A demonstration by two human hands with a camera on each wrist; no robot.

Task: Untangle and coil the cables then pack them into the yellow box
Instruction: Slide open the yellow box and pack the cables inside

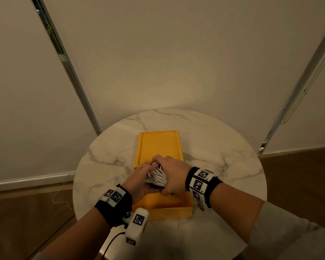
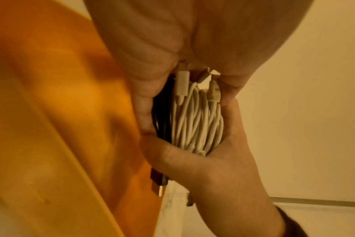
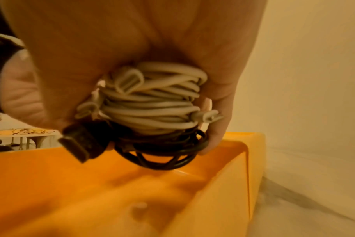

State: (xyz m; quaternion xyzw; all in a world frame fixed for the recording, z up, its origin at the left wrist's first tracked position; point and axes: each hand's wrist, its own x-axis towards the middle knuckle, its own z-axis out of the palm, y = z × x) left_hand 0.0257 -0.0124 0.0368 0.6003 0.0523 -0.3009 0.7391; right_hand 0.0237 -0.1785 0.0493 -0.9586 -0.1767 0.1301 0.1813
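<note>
Both hands hold one bundle of coiled cables just above the open yellow box point(image 1: 176, 210), which stands on a round marble table point(image 1: 223, 143) with its lid point(image 1: 159, 145) lying flat right behind it. The bundle is made of white cables point(image 1: 157, 175) stacked on a black cable point(image 3: 162, 149); in the right wrist view the white loops sit on top and the black loops hang lowest, close over the box's inside, with a black plug point(image 3: 81, 144) sticking out to one side. The left hand point(image 1: 139, 182) cups the bundle from its side, fingers curled around the coils and the thumb pressing against the loops. The right hand point(image 1: 174, 174) wraps over the bundle from the other side, its fingers point(image 3: 215, 126) bent down around the far edge of the coils and reaching to the black loops. In the left wrist view the white loops point(image 2: 195, 118) lie squeezed between the two palms, several white plug ends point(image 2: 181, 83) poking up where the hands meet. Whether the black loops already touch the box floor cannot be told.
</note>
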